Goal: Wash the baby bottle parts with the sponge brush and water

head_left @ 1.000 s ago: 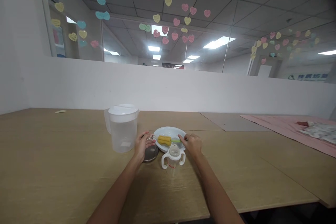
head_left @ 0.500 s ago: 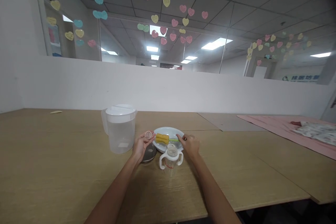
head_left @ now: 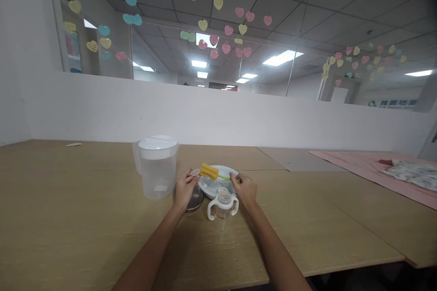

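Observation:
My left hand (head_left: pixel 183 192) is closed on a small pale ring (head_left: pixel 195 173), which looks like a bottle collar. A bottle brush (head_left: pixel 209 172) with a yellow sponge head and thin green handle is pinched in my right hand (head_left: pixel 246 189). The sponge head is close beside the ring; whether they touch I cannot tell. Beneath the brush lies a white bowl (head_left: pixel 235 171) with something clear in it. In front of the bowl a clear baby bottle (head_left: pixel 222 218) with two white handles stands upright, its top uncovered. Partly behind my left hand is a dark round metal dish (head_left: pixel 196 201).
A lidded translucent pitcher (head_left: pixel 159 170) stands to the left of my left hand. On the far right a pink cloth (head_left: pixel 336 163) covers part of the wooden table (head_left: pixel 102 218), with patterned fabric (head_left: pixel 411 173) lying on it. A white wall (head_left: pixel 218 118) rises behind the table.
The brush head has lifted and tilted, moving left towards the ring. My left hand has turned, and the ring now appears flatter. The bottle and pitcher stay in place.

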The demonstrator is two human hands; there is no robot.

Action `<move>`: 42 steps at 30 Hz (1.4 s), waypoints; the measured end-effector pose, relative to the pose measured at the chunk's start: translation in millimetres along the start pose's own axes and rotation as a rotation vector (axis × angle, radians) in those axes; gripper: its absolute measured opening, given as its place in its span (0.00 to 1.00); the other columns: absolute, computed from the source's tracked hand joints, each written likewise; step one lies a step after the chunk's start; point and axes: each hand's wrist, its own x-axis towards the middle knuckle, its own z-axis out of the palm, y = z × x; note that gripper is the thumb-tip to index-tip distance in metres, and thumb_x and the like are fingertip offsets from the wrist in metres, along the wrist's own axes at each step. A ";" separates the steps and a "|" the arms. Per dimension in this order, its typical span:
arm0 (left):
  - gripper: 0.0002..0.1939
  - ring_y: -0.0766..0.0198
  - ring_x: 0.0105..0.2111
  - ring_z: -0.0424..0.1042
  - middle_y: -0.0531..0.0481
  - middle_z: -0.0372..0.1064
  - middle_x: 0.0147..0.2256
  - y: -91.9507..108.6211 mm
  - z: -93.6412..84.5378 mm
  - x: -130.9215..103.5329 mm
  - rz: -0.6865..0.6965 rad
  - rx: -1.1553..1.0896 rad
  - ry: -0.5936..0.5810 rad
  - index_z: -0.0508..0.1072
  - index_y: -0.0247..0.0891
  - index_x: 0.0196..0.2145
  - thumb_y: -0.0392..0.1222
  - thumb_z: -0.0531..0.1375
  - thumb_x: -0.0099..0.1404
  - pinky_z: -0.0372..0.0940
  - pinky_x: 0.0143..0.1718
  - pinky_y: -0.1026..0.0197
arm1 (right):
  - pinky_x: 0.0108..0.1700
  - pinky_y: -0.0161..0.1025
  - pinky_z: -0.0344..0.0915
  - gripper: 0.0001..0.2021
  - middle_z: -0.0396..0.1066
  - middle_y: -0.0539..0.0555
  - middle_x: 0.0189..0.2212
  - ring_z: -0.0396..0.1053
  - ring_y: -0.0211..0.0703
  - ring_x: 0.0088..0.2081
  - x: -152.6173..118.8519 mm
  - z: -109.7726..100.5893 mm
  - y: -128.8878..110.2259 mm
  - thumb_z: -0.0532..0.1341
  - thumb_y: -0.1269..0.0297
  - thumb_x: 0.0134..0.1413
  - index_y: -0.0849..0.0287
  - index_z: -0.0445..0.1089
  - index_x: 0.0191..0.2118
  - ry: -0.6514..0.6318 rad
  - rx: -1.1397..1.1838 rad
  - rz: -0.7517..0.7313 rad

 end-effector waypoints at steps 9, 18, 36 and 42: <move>0.35 0.62 0.34 0.74 0.40 0.75 0.40 2.9 -7.9 8.0 0.137 -0.047 0.197 0.55 0.31 0.59 0.47 0.61 0.59 0.69 0.42 0.57 | 0.26 0.36 0.44 0.27 0.72 0.57 0.22 0.64 0.37 0.23 3.2 5.5 9.1 0.45 0.49 0.59 0.60 0.73 0.24 0.024 -0.158 0.049; 0.32 0.67 0.31 0.72 0.40 0.73 0.41 13.7 -6.6 1.8 0.248 -0.106 0.229 0.55 0.34 0.59 0.48 0.58 0.61 0.69 0.39 0.63 | 0.25 0.36 0.42 0.24 0.73 0.56 0.22 0.66 0.39 0.23 3.3 3.3 8.6 0.49 0.48 0.57 0.60 0.73 0.26 0.022 -0.180 0.113; 0.17 0.59 0.27 0.71 0.48 0.73 0.28 -0.6 -22.2 4.5 0.243 0.641 0.201 0.72 0.41 0.45 0.37 0.60 0.56 0.62 0.36 0.63 | 0.24 0.34 0.45 0.14 0.73 0.54 0.24 0.67 0.40 0.25 7.3 -3.0 8.9 0.57 0.53 0.53 0.56 0.73 0.25 -0.156 -0.275 0.176; 0.11 0.55 0.28 0.72 0.46 0.70 0.22 -13.9 -31.1 7.8 0.258 0.781 0.147 0.75 0.40 0.34 0.30 0.58 0.53 0.62 0.37 0.59 | 0.24 0.35 0.45 0.15 0.74 0.53 0.25 0.69 0.40 0.26 8.0 -1.9 5.7 0.57 0.53 0.53 0.56 0.74 0.24 -0.179 -0.253 0.049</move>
